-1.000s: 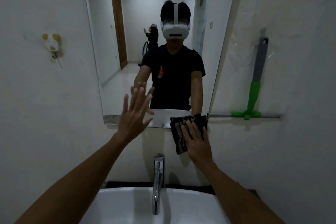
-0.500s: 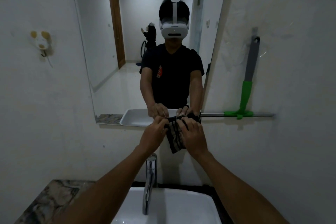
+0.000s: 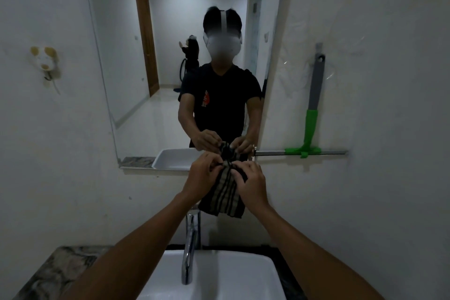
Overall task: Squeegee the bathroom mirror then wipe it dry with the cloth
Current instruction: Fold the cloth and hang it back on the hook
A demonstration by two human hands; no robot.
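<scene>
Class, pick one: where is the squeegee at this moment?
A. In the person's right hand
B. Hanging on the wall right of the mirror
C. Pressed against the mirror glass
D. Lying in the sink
B: the squeegee hangs on the wall beside the mirror, while both the left hand and the right hand hold the cloth.

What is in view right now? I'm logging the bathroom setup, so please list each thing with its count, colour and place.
mirror: one, on the wall above the basin
squeegee: one, grey and green, hanging on the wall right of the mirror
cloth: one, dark with pale stripes, held in front of the mirror's lower edge
tap: one, chrome, at the back of the basin
basin: one, white, bottom centre
counter: one, marbled grey, left of the basin
hook: one, white and yellow, on the left wall
left hand: fingers gripping the cloth's top
right hand: fingers gripping the cloth's top
</scene>
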